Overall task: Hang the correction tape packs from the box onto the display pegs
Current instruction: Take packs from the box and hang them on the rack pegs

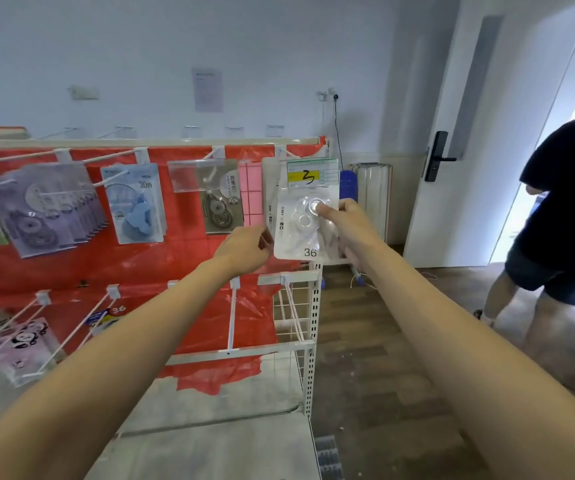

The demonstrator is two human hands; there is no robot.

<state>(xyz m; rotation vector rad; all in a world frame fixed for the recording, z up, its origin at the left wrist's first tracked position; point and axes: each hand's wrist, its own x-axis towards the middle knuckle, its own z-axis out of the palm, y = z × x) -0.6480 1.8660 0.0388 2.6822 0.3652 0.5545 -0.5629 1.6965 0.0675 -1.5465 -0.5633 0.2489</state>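
At the rack's right end my left hand point(244, 249) pinches the white correction tape pack point(305, 220) by its edge and my right hand point(343, 220) grips its blister. If the hole misses the peg point(291, 154), it drops. I read "36"; the tag point(308, 174) says "3".

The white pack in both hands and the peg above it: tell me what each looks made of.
White pack: seemingly a glossy white card back with a clear plastic blister; glare sits on the dome and the backing shows through. Both hands, left and right, grip its edges. Peg: likely white-coated metal wire, thin and smooth, though plastic cannot be ruled out.
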